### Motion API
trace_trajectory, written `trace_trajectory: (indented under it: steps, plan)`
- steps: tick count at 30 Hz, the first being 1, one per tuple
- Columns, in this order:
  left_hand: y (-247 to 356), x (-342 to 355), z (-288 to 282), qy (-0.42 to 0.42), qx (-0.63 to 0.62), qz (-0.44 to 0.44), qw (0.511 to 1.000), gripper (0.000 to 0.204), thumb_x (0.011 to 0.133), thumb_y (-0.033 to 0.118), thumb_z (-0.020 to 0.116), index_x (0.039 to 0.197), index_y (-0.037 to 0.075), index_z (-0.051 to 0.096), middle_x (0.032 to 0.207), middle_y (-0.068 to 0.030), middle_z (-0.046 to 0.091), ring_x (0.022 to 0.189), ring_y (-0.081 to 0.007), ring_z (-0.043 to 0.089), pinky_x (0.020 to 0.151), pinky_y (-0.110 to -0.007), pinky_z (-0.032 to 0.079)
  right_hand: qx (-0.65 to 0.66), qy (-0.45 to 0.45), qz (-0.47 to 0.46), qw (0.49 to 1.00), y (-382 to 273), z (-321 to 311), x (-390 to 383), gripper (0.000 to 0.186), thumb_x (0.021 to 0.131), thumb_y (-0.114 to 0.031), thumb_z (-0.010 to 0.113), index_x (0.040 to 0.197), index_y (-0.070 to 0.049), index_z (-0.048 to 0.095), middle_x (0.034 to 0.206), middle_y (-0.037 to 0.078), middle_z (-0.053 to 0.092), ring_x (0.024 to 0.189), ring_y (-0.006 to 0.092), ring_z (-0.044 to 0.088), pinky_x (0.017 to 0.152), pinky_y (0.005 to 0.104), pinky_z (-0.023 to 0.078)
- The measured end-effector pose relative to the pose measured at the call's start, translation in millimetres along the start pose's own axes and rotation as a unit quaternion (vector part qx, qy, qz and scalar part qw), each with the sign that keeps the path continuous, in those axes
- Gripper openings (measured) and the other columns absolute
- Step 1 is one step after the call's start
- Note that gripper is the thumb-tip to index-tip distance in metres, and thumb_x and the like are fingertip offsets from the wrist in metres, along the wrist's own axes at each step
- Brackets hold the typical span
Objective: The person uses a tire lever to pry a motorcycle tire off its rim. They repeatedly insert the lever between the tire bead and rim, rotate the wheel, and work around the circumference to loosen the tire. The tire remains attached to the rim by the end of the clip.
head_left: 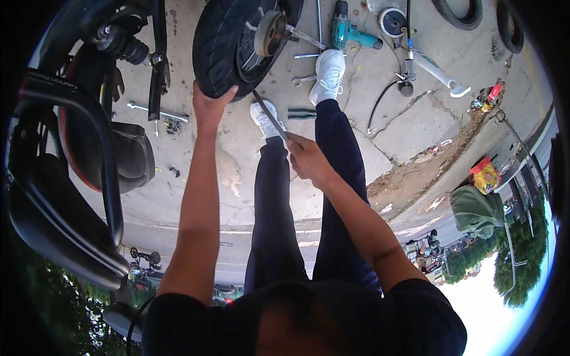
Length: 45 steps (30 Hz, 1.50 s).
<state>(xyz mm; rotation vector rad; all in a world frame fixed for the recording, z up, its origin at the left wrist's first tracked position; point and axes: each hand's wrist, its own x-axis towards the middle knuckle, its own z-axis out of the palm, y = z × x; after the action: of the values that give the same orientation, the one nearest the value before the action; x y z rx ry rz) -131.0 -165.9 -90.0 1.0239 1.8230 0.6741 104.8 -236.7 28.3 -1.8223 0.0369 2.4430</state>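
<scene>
A black-tyred wheel (215, 44) with a metal hub (270, 32) is at the top centre, and my left hand (211, 104) grips the lower left of its tyre. A long flat metal bar (267, 111) runs down from the lower edge of the wheel into my right hand (304, 155), whose fingers are wrapped round it. The bar's far end meets the wheel between tyre and rim; its exact tip is hard to make out. My feet in white shoes (326, 77) stand below the wheel.
A scooter (89, 148) fills the left, with wrenches (157, 111) beside it. A teal drill (350, 32), pump (433, 71), air hose (383, 101), spare tyres (457, 15) and tools lie ahead and right. A dirt-filled crack (427, 166), colourful bag (485, 175) and green-covered object (475, 210) are rightward.
</scene>
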Motion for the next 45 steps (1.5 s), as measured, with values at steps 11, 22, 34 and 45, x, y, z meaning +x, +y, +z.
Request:
trace_trajectory:
  steps: [11,22,34,45]
  plan:
    - [34.5,-9.4,25.7,0.091,0.15,-0.022,0.984,0.071,0.057,0.037,0.088,0.107,-0.002,0.056,0.096,-0.0218,0.067,0.089,-0.0347,0.066,0.078,-0.04,0.051,0.024,0.03,-0.024,0.999,13.5,9.6,16.9,0.039,0.1,-0.023,0.041,0.133,-0.002,0.047,0.052,-0.003,0.034,0.039,0.0073,0.032,0.036,0.0266,0.028]
    - [43.6,-15.2,33.5,0.065,0.135,0.007,0.989,0.075,0.06,0.035,0.087,0.114,-0.005,0.053,0.105,-0.0216,0.065,0.095,-0.0344,0.064,0.084,-0.039,0.049,0.073,0.052,-0.001,0.996,6.7,11.0,-13.3,0.032,0.099,-0.026,0.042,0.106,0.0,0.058,0.059,0.0,0.043,0.043,0.0084,0.037,0.037,0.0267,0.026]
    - [22.4,-3.7,23.1,0.04,0.097,0.033,0.994,0.077,0.062,0.025,0.088,0.123,-0.005,0.051,0.116,-0.0195,0.06,0.104,-0.0285,0.059,0.093,-0.035,0.044,-0.189,0.02,-0.069,0.979,36.8,12.8,-33.0,0.028,0.099,-0.023,0.04,0.1,0.002,0.053,0.08,0.025,0.058,0.077,0.0381,0.06,0.07,0.0474,0.046]
    - [17.2,-2.6,13.0,0.061,-0.013,-0.026,0.998,0.083,0.065,0.024,0.087,0.128,-0.005,0.042,0.12,-0.0171,0.055,0.108,-0.0265,0.054,0.098,-0.034,0.04,-0.239,0.327,-0.272,0.873,61.6,-44.9,128.3,0.031,0.099,-0.026,0.041,0.093,0.003,0.051,0.085,0.032,0.058,0.081,0.0514,0.056,0.068,0.0556,0.044]
